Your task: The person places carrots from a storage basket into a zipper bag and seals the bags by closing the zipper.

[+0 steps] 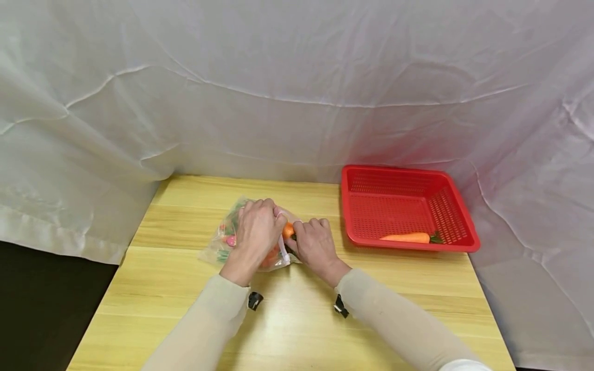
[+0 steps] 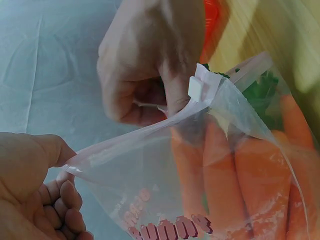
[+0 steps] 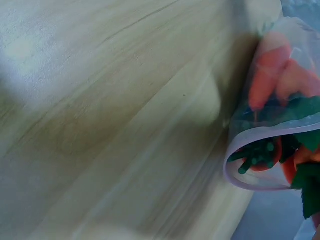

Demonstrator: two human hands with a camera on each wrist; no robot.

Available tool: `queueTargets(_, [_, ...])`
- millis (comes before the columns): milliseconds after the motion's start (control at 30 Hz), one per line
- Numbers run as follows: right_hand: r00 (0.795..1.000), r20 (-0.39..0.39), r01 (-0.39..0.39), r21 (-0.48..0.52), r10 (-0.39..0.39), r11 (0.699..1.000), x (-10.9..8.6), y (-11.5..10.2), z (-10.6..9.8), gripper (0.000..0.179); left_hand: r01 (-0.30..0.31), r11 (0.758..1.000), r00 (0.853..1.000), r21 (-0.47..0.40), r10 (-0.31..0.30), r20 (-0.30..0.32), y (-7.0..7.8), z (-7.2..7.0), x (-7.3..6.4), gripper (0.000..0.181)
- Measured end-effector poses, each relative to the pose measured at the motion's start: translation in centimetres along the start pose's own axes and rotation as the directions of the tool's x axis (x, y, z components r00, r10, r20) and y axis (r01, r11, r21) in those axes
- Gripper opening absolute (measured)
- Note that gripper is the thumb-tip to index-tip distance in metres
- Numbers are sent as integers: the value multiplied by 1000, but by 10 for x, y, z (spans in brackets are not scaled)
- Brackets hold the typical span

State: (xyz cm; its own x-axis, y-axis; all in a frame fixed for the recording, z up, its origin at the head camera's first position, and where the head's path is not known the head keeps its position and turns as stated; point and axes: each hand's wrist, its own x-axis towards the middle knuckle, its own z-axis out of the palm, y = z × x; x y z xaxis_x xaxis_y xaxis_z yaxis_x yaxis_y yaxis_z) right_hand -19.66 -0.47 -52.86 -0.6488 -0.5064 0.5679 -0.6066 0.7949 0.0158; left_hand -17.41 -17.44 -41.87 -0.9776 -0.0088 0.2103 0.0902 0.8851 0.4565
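My left hand (image 1: 257, 229) pinches one end of the mouth of a clear zip bag (image 2: 120, 175), thumb and forefinger on its pinkish edge. Inside the bag lie several carrots (image 2: 260, 175) with green tops; red lettering runs across the plastic. A white slider (image 2: 195, 88) sits at the far end of the zip. At the mouth, my right hand (image 1: 317, 245) holds a carrot (image 1: 289, 230) by its leafy end, its fingers curled and its body partly in the bag. The right wrist view shows the mouth gaping, with green stems in it.
A red plastic basket (image 1: 349, 206) stands at the back right of the wooden table (image 1: 287, 319), one carrot (image 1: 408, 237) lying along its near side. Pale grey sheeting (image 1: 278, 129) hangs behind the table and at both sides.
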Motion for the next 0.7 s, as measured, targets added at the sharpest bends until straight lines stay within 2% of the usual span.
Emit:
queueTargets(133, [992, 120, -51, 13, 50, 999, -5, 0, -1, 43, 6, 1000, 1000, -9, -6, 10, 0, 0, 0, 12])
queueTargets(233, [988, 154, -42, 52, 34, 998, -8, -1, -2, 35, 12, 1000, 1000, -10, -12, 12, 0, 0, 0, 12])
queueTargets(433, [996, 25, 84, 5, -85, 996, -4, 1, -4, 12, 10, 1000, 1000, -1, -10, 5, 0, 1, 0, 13])
queueTargets(600, [980, -77, 183, -33, -185, 982, 3, 1, -4, 9, 8, 1000, 1000, 3, -8, 8, 0, 1, 0, 13])
queueTargets(700, [970, -100, 219, -53, -223, 974, 8, -2, -2, 12, 8, 1000, 1000, 0, -8, 11, 1, 1, -1, 13])
